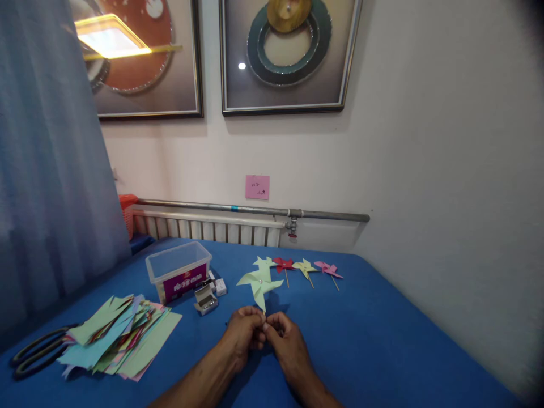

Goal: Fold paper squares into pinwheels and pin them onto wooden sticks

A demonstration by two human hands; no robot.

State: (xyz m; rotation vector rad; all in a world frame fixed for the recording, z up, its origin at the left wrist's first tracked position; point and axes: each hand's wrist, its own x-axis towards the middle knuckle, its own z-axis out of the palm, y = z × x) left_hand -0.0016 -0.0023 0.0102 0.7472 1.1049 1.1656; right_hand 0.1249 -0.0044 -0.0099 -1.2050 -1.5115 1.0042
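A pale green paper pinwheel [260, 281] stands upright above my two hands, a pin at its centre. Its stick is mostly hidden by my fingers. My left hand [246, 331] is closed in a pinch around the stick just below the blades. Meeting it from the other side, my right hand [284, 340] is closed too, thumb and forefinger against the same stick. Behind the held one lie other pinwheels in a row: a light green one [264, 261], a red one [284, 264], a yellow one [305, 268] and a pink one [328, 268].
Left on the blue table [382, 340] are a heap of coloured paper [123, 334], black-handled scissors [40, 351] partly under it, a clear plastic tub [178, 272], an open small box of pins [206, 300] and a small white box [220, 287]. A radiator [208, 229] stands behind.
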